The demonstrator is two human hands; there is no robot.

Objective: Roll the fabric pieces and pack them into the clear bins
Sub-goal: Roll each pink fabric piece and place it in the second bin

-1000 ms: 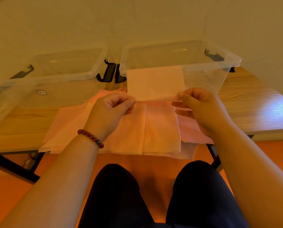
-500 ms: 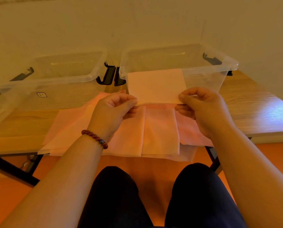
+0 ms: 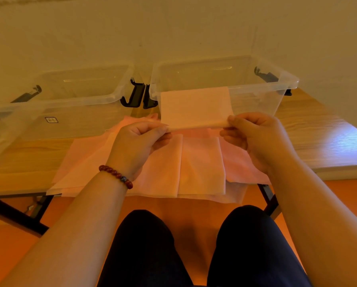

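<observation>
Wooden table [image 3: 318, 141] against a plain wall, orange floor below, person seated with knees under the near edge.

Step in hand: rolling, just started, I'd say. One pale fabric piece [image 3: 196, 106] is held off the table, in front of the right bin [image 3: 287, 83], with its far end standing up against the bin's front wall. The near edge looks slightly thickened, like a first turn, but that's hard to confirm.

Left hand [image 3: 136, 143]: thumb and forefinger pinch the near-left corner, other fingers curled under. Right hand [image 3: 254, 137]: same pinch on the near-right corner, fingers curled.

Next move, my read: turn the near edge away with both pinches in step, keeping the ends level so the roll doesn't cone. The cloth is thin and floppy, so it needs light tension across the width. Then drop the roll into the bin just behind.

Count:
- clear bins: 2, left bin [image 3: 59, 104] and right bin, side by side; no fabric seen in either
- pieces in hand: 1
- pile [image 3: 200, 162] on the table under the hands, overhanging the near edge: 2 pale folded pieces side by side on top, pinker sheets under; total can't be counted
- bead bracelet [image 3: 116, 176]: 1, on the left wrist
</observation>
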